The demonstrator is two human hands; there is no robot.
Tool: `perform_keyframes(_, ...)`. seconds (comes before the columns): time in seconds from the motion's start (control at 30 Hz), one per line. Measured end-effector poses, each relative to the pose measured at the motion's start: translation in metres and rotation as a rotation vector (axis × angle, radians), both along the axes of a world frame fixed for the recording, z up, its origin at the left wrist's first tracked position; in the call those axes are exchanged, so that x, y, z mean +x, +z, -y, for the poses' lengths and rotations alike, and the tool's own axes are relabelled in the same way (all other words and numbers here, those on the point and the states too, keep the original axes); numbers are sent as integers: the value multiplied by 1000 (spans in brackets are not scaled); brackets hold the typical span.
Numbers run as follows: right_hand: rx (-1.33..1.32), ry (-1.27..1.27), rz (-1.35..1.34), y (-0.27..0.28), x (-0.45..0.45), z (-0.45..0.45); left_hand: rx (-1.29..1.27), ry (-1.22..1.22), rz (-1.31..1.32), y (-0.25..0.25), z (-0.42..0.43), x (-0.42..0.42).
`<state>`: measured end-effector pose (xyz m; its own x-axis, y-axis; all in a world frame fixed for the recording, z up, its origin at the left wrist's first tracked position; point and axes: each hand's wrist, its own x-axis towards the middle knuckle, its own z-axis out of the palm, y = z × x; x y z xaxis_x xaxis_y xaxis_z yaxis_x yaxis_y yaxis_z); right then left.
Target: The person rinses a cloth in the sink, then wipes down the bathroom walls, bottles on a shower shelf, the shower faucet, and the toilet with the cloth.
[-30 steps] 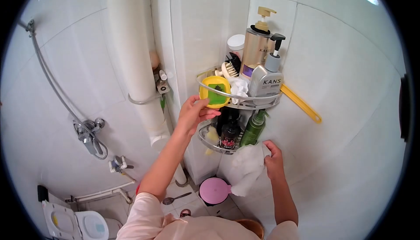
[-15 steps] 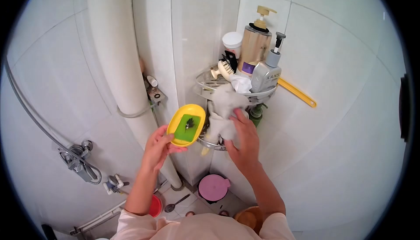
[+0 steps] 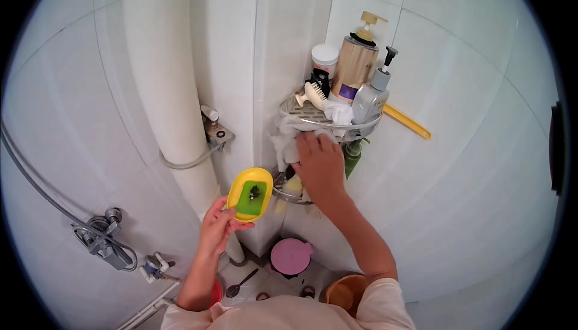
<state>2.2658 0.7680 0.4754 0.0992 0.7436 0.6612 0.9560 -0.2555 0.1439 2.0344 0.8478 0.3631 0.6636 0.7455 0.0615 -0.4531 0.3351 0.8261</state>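
My left hand (image 3: 218, 226) grips the lower end of a yellow soap dish (image 3: 233, 196), in which a green bar (image 3: 245, 202) with a dark leaf-like mark lies. A pale cloth (image 3: 285, 140) is under the fingers of my right hand (image 3: 322, 164), against the front rim of the upper corner shelf (image 3: 307, 112). On that shelf stand a gold pump bottle (image 3: 354, 68), a grey pump bottle (image 3: 368, 102), a white-lidded jar (image 3: 325, 56), a cream brush (image 3: 312, 95) and a crumpled white item (image 3: 339, 113).
Below, the lower shelf (image 3: 292, 197) is partly hidden by my right hand; a green bottle (image 3: 352, 157) stands there. A yellow handle (image 3: 406, 120) juts out at the right. On the floor are a pink lid (image 3: 291, 256) and an orange basin (image 3: 346, 294). A pipe (image 3: 162, 59) runs down at left.
The soap dish has come off the upper shelf, down and left, in my left hand. My right hand has moved up and left with the cloth to the shelf's front rim.
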Motion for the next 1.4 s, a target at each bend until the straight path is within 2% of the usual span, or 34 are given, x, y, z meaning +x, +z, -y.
perform_keyframes(0.07, -160, -168, -122, 14, 3, 12, 3, -13, 32, 0, 0, -2)
perform_keyframes(0.2, 77, -97, 250, -5, 20, 11, 2, 15, 6, -5, 5, -7)
perform_keyframes(0.23, -19, -90, 178, -4, 10, 5, 0, -2, 4, -6, 4, -8)
perform_keyframes(0.33, 104, 124, 213, -10, -3, -23, 31, -33, 45, -1, 1, -1)
perform_keyframes(0.47, 107, 125, 82, -16, 8, -11, 87, -65, 56, 13, 2, 5)
perform_keyframes(0.57, 70, 58, -35, -5, 20, 21, 48, -2, 39, 15, 9, 8)
perform_keyframes(0.8, -56, 330, -2, -9, 4, 11, 36, -61, 30, -1, 9, 14)
perform_keyframes(0.97, 174, 87, -22, -16, 16, 12, 58, 13, 74, 11, 13, 7)
perform_keyframes(1.07, 176, 33, 32, -15, 25, 8, 84, 45, 61, 7, 11, -4)
perform_keyframes(1.23, 270, 386, 139, -16, 47, -6, 94, 64, 66, 19, 17, -4)
perform_keyframes(1.33, 468, 428, 135, 4, 29, 26, 67, 87, 79, 24, 16, 0)
perform_keyframes(1.4, 489, 415, 68, 10, 24, 23, 55, 86, 76, 18, 15, 0)
